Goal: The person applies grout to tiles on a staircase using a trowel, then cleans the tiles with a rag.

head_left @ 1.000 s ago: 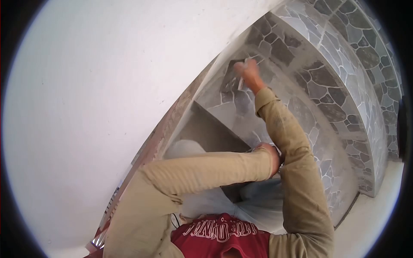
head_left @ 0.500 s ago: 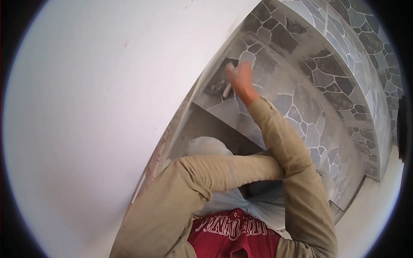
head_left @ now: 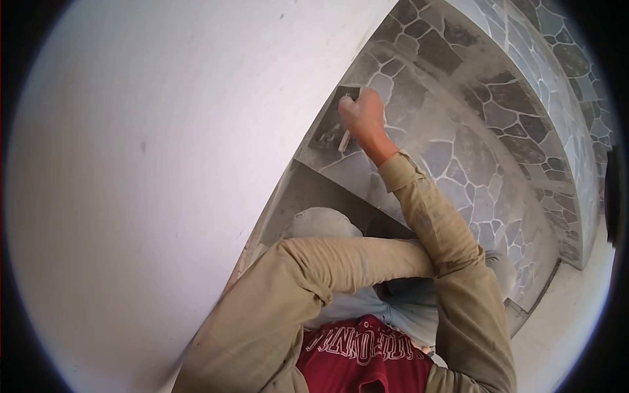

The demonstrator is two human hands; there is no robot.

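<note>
My right hand (head_left: 364,116) is closed round the wooden handle (head_left: 344,141) of a plastering trowel. The trowel's dark flat blade (head_left: 325,130) lies close along the edge of the white wall, over the grey stone-patterned surface. My left forearm (head_left: 367,257) reaches across my body and passes behind the right sleeve (head_left: 436,213). That sleeve hides the left hand.
A large smooth white wall (head_left: 144,164) fills the left side. Grey stone-patterned paving (head_left: 452,164) lies ahead, bordered by a curved stone-patterned wall (head_left: 524,111). A step edge (head_left: 350,190) runs just beyond my knee (head_left: 321,223).
My right hand, blurred before, now shows sharply, with its trowel in nearly the same place. The view has shifted slightly, so the white wall's edge covers a little more of the step.
</note>
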